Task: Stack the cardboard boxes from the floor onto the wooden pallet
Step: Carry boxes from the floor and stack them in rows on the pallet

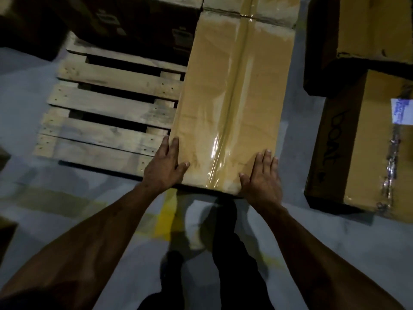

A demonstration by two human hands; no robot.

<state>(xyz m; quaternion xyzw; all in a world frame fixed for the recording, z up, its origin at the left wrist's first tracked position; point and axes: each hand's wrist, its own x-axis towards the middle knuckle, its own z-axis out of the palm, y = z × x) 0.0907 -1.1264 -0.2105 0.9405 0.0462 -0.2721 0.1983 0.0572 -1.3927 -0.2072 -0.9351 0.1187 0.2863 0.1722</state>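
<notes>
A long taped cardboard box (232, 97) lies lengthwise on the right side of the wooden pallet (107, 108). My left hand (166, 166) rests on the box's near left corner, fingers straight along its left edge and thumb on top. My right hand (263, 175) lies flat on the near right corner, fingers spread and straight. Another taped box (250, 5) sits behind it on the pallet. Dark boxes (138, 23) stand at the pallet's far side.
To the right on the grey floor stand a cardboard box (366, 144) with a white label and black lettering, and another box (366, 30) behind it. My dark-trousered legs (228, 253) are below, near yellow floor markings (169, 220). The pallet's left slats are bare.
</notes>
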